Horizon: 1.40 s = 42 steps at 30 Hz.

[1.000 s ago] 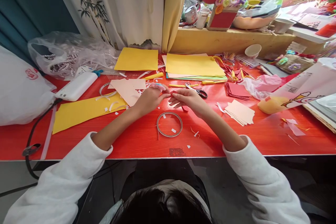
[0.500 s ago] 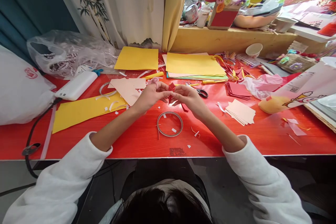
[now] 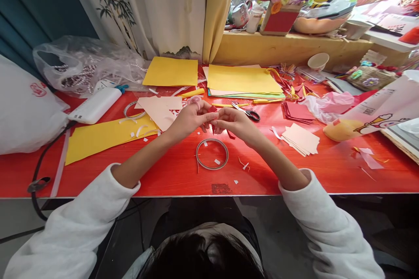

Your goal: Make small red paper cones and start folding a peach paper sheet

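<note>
Between my two hands is a small piece of folded red paper (image 3: 213,109), mostly covered by fingers. My left hand (image 3: 197,115) pinches it from the left, with the thumb on the near side. From the right, my right hand (image 3: 233,123) pinches the same paper, and the fingertips of both hands meet. A pink ring-like thing (image 3: 194,100) shows at the left hand's fingers. Black-handled scissors (image 3: 252,114) lie just beyond my right hand. Below the hands, a roll of narrow tape (image 3: 212,154) rests flat on the red table (image 3: 176,174).
Yellow paper sheets (image 3: 244,78) are stacked at the back. Pale pink squares (image 3: 301,138) and red paper squares (image 3: 297,112) lie to the right, near a tilted cup (image 3: 376,107). On the left are a white power strip (image 3: 94,107) and a bulky white bag (image 3: 29,109).
My fingers have closed further over the red paper, so less of it shows. Both hands stay in nearly the same place, and the camera view has shifted very slightly.
</note>
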{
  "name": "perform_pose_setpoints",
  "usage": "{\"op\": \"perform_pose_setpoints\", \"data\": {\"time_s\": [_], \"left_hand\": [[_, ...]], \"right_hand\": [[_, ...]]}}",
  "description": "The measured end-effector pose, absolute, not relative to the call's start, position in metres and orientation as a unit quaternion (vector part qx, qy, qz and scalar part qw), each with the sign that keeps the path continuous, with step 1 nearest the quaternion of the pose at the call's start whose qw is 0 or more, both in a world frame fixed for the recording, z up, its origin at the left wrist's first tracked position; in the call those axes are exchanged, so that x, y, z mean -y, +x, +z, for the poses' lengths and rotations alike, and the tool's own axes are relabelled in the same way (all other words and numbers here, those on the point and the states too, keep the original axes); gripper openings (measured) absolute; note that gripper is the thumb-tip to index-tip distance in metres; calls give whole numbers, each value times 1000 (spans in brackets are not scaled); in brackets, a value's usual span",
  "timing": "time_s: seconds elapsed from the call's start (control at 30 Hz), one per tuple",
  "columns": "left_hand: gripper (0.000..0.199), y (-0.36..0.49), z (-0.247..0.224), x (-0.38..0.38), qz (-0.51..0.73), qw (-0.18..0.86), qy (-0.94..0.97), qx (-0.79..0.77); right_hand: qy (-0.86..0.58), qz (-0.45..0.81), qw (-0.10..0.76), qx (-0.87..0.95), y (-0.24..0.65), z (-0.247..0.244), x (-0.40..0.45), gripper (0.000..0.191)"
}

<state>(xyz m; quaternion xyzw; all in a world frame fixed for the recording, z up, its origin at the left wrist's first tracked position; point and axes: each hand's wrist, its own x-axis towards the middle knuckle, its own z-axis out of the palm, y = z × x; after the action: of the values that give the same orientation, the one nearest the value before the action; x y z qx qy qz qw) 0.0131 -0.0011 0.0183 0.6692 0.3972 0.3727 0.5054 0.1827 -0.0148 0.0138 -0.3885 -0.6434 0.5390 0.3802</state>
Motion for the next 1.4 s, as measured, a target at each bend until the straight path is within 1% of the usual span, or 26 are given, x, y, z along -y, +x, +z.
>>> {"op": "perform_pose_setpoints", "data": {"time_s": [0.1,0.2,0.3,0.43,0.47,0.53,0.6,0.67,0.77,0.83,1.0,1.1,1.17,1.23,1.3,1.4], "left_hand": [[28,14,17,2,384,466,687,-403],[28,9,21,0,341,394,738,-429],[28,-7,31,-3,249,345,800,-423],[22,-28,41,-4,-3,352,890,-291],[21,-30,41,-4,-46,347,899,-265],[20,-30,37,-2,-93,346,905,-230],[15,-26,32,0,-105,340,907,-225],[10,-22,30,1,-86,335,908,-238],[15,-21,33,1,-25,342,900,-270],[20,-22,38,-1,25,353,884,-306],[22,-23,45,-3,148,398,824,-375],[30,-20,43,-1,256,450,758,-398],[43,-17,42,0,303,486,719,-393],[54,-14,41,2,327,517,697,-374],[57,-11,40,4,341,540,687,-347],[52,-7,39,6,336,562,683,-324]], "right_hand": [[-396,547,367,640,183,13,16,32],[-410,541,351,645,184,14,15,31],[-425,527,356,644,190,15,13,29],[-443,509,397,622,198,15,7,28],[-442,510,404,618,199,15,6,28],[-433,516,409,616,201,14,5,28],[-415,530,402,621,200,13,5,29],[-398,549,386,625,198,12,6,29],[-386,566,390,615,196,11,6,30],[-378,561,429,598,197,12,5,29],[-359,522,579,513,206,17,0,26],[-355,492,605,516,211,22,2,21],[-339,493,589,544,211,23,5,21],[-325,509,548,578,208,23,9,20],[-327,529,493,609,204,21,11,21],[-335,549,421,640,198,16,13,25]]}}
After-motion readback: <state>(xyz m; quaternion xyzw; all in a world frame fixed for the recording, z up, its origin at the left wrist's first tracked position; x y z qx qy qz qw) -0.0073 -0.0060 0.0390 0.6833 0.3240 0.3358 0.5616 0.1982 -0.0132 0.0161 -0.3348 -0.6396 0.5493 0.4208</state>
